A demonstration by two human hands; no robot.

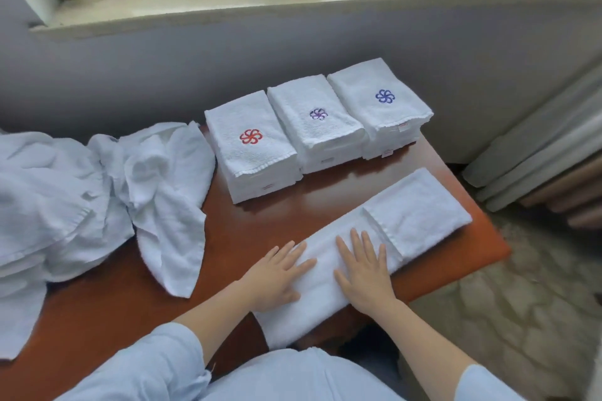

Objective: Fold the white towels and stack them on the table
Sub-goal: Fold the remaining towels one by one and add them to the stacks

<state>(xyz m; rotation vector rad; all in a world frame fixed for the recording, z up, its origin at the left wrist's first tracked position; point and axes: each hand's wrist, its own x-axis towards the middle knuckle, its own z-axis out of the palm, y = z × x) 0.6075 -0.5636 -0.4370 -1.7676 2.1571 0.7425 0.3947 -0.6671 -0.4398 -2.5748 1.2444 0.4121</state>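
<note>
White terry, item one: towel strip [417, 215], folded lengthwise, lying slantwise across the near right part of the table [260, 228]; its far right end is doubled back over itself; its near end droops past the table's near edge toward me.

Item two: my left hand [277, 273], palm down at the strip's left edge; fingers straight and a little spread, gripping nothing.

Item three: my right hand [365, 273], just beside the left, flat on the middle of the strip; fingers straight and fanned, pressing the cloth, nothing pinched.

Item four: three folded stacks in a row along the table's far side, flank to flank; red-emblem stack [250, 153] at left; purple-emblem stack [312, 127] in the middle; blue-emblem stack [381, 101] at right; small labels show at their near edges, too small to read.

Item five: unfolded heap [81, 189], crumpled, at the table's left end; one towel trails onto the wood, just beside the red-emblem stack.

Item six: pale blue sleeve [156, 365] on my left forearm; window sill [228, 10] above the grey wall beyond.
</note>
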